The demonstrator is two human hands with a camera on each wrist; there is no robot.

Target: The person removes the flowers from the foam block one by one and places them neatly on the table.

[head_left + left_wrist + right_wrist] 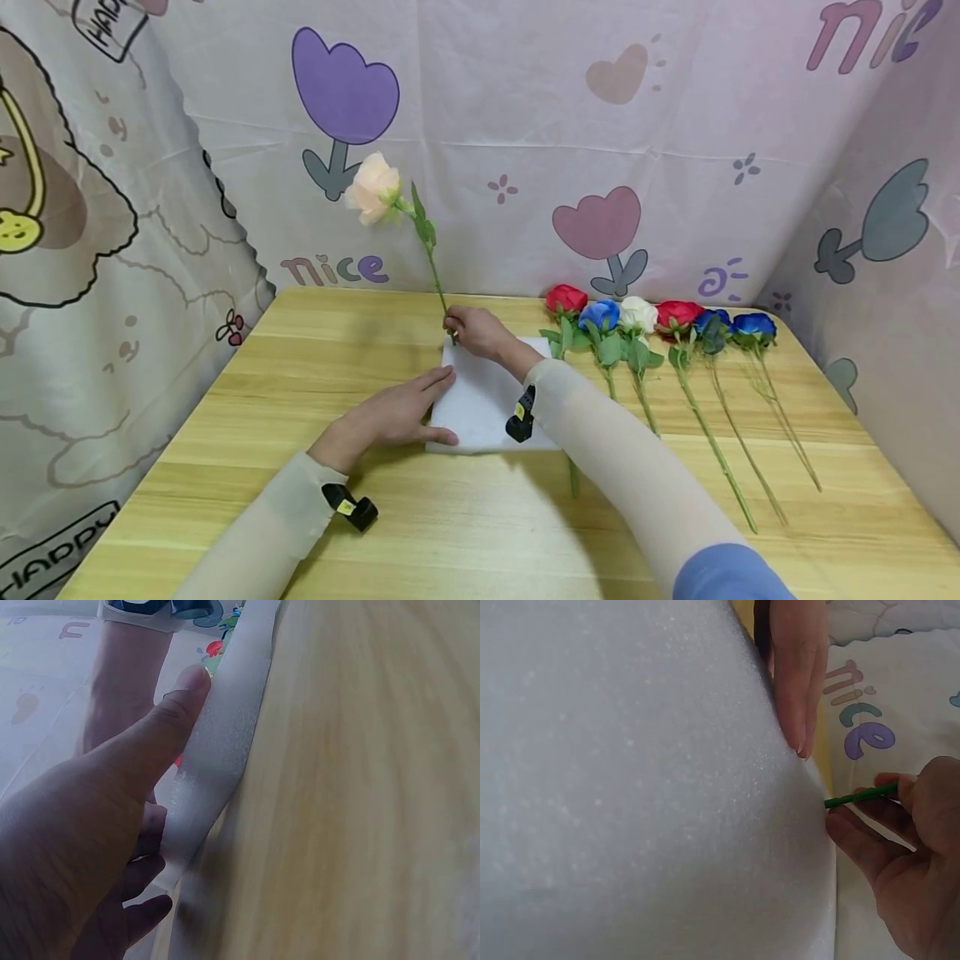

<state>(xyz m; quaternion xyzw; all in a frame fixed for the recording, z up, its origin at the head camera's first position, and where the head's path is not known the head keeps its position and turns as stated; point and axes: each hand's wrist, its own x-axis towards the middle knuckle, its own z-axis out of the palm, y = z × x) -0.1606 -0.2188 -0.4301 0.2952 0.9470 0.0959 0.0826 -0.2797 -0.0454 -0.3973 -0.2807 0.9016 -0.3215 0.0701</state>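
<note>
A pale peach artificial rose (373,188) stands nearly upright, its bloom leaning left. My right hand (480,332) pinches its green stem (862,796) low down, and the stem's tip meets the far left edge of a white foam block (480,404). Whether the tip has entered the foam I cannot tell. With fingers and thumb stretched out, my left hand (401,408) rests against the block's left side. In the left wrist view the thumb (180,701) lies along the block's near face.
Right of the block lies a row of artificial roses: red (566,298), blue (599,315), white (639,315), another red (678,315) and darker blue ones (753,325). Their stems point toward me; my right forearm crosses over some. A printed cloth (480,125) hangs behind the wooden table (315,358).
</note>
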